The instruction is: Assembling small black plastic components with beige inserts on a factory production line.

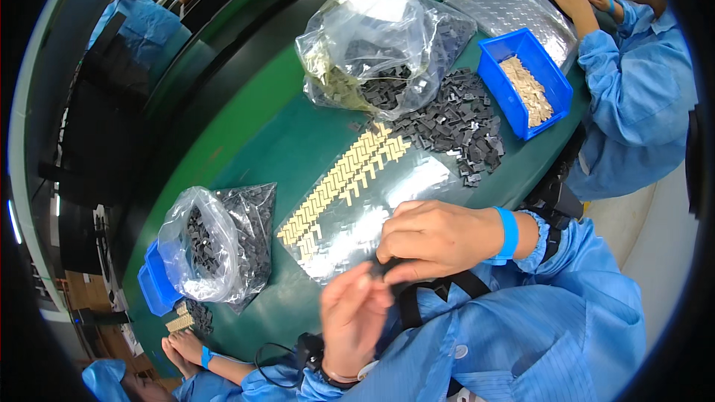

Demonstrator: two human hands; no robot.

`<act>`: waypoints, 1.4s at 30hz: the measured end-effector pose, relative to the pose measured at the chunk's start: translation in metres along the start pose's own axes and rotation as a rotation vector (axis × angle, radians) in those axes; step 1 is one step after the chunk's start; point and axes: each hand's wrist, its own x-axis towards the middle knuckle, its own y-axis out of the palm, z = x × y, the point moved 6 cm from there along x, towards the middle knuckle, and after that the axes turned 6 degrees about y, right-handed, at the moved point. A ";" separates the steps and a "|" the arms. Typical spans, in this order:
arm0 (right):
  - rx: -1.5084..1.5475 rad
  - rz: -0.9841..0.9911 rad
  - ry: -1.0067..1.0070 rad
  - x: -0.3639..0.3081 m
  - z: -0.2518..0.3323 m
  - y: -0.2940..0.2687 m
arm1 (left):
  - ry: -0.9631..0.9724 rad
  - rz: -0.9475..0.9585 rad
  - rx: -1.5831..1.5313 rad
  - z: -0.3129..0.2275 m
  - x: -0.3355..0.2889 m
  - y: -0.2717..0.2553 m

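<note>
My left hand [353, 314] and my right hand [436, 237] meet low in the middle of the head view. Between their fingertips is a small black plastic part [383, 266], mostly covered by the fingers. Both hands are closed on it, just in front of a clear plastic sheet [339, 242]. Rows of small cream-coloured pieces [339, 179] lie on the sheet in a slanting pattern. Beyond them, to the right, spreads a loose heap of small black parts [462, 123].
A large clear bag [372, 37] of black parts stands at the back, a smaller bag [223, 242] at left. A blue bin [525, 85] holds tan pieces; another blue bin [156, 283] sits far left. Co-workers sit at both sides of the green table [261, 149].
</note>
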 end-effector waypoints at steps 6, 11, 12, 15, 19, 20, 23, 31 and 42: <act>-0.009 -0.072 -0.052 0.019 0.006 0.002 | 1.209 -0.153 0.697 -0.148 -0.043 -0.027; -0.108 -0.019 -0.012 0.030 -0.003 0.019 | 1.009 -0.563 1.528 -0.199 -0.013 -0.035; -0.129 -0.011 -0.009 0.032 -0.004 0.022 | 0.961 -0.554 1.688 -0.200 -0.008 -0.043; -0.194 0.067 0.022 0.038 -0.011 0.032 | 0.973 -0.593 1.974 -0.183 -0.014 -0.051; -0.208 0.156 0.075 0.047 -0.027 0.055 | 0.860 0.189 1.928 -0.098 0.000 -0.026; -0.177 0.161 0.091 0.050 -0.032 0.060 | 0.805 0.248 1.928 -0.082 0.010 -0.024; -0.138 0.183 0.112 0.053 -0.043 0.074 | 0.710 0.274 1.897 -0.061 0.035 -0.039; -0.150 0.162 0.115 0.052 -0.065 0.092 | 0.580 0.211 1.874 -0.067 0.051 -0.050; -0.201 0.287 0.263 0.068 -0.067 0.095 | 0.640 0.178 1.906 -0.070 0.054 -0.045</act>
